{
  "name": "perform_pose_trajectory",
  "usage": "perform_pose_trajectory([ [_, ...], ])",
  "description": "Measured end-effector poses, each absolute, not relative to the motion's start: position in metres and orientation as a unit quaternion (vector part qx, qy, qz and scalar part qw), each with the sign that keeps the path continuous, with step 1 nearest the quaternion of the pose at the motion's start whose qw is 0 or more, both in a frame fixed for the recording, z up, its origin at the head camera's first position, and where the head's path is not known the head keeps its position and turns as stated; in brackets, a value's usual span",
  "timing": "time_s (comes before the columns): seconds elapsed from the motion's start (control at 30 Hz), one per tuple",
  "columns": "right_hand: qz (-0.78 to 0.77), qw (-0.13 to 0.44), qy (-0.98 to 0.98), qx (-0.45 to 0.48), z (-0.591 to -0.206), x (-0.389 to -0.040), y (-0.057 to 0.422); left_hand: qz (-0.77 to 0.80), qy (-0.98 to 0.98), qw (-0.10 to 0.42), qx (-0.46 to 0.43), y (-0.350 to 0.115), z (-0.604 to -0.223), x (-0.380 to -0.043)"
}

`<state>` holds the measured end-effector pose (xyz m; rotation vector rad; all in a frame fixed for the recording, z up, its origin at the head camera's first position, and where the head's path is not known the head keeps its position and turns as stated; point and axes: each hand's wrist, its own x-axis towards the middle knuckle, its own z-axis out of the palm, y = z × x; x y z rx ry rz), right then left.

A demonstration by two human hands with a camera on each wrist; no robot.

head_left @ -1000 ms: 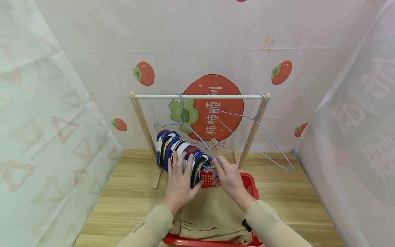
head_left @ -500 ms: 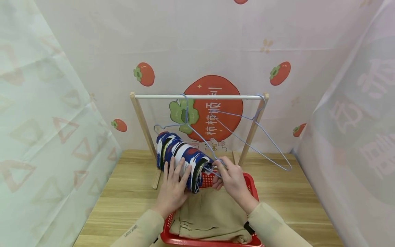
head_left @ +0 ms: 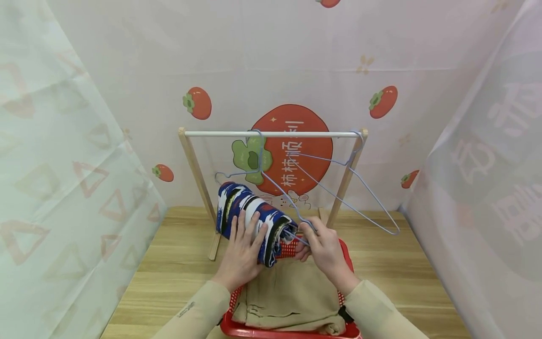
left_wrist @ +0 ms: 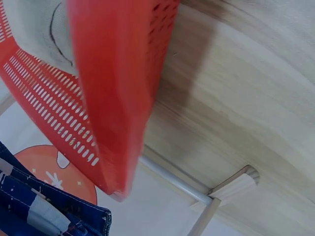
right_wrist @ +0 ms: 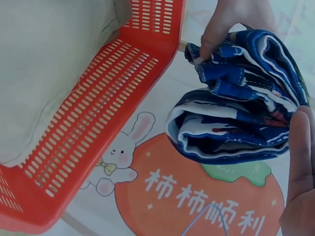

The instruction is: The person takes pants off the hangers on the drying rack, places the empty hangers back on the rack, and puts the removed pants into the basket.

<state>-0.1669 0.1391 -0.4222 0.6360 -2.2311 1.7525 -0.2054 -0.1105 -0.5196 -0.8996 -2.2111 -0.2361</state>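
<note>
A blue wire clothes hanger [head_left: 277,186] hooks over the rack's white rod, tilted down to the right. Over its lower bar is a folded blue, white and black patterned garment [head_left: 254,202], whose exact kind I cannot tell. My left hand [head_left: 241,254] lies along the garment's near side, and the right wrist view shows its thumb pinching the garment's edge. My right hand [head_left: 323,249] grips the hanger's lower right end, just beyond the cloth. The garment's layered folds [right_wrist: 231,123] show in the right wrist view; only a corner of the garment [left_wrist: 49,211] enters the left wrist view.
Below the hands stands a red perforated basket [head_left: 347,254] with folded beige trousers [head_left: 292,292] in it. A second blue hanger [head_left: 374,190] hangs at the rod's right end. The wooden-legged rack [head_left: 196,174] stands on a wood-grain table [head_left: 169,263], before a printed curtain [head_left: 271,56].
The hanger's hook has slid slightly right along the rod, and garment and right hand have shifted right with it. My left hand has moved a little down and left along the cloth.
</note>
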Motion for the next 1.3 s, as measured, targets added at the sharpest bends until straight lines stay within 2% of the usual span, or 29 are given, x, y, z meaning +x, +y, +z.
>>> perform_pose_trajectory([
  [0.23, 0.608, 0.156, -0.742, 0.235, -0.423, -0.165, 0.145, -0.095, -0.846, 0.385, -0.357, -0.105, -0.510, -0.211],
  [0.53, 0.618, 0.198, -0.711, 0.272, -0.425, -0.163, 0.155, -0.079, -0.852, 0.363, -0.368, -0.100, -0.497, -0.206],
  [0.8, 0.629, 0.211, -0.696, 0.275, -0.423, -0.161, 0.162, -0.066, -0.860, 0.344, -0.371, -0.095, -0.487, -0.204],
  [1.3, 0.672, 0.165, -0.673, 0.260, -0.438, -0.146, 0.172, -0.042, -0.846, 0.347, -0.403, -0.093, -0.502, -0.195],
])
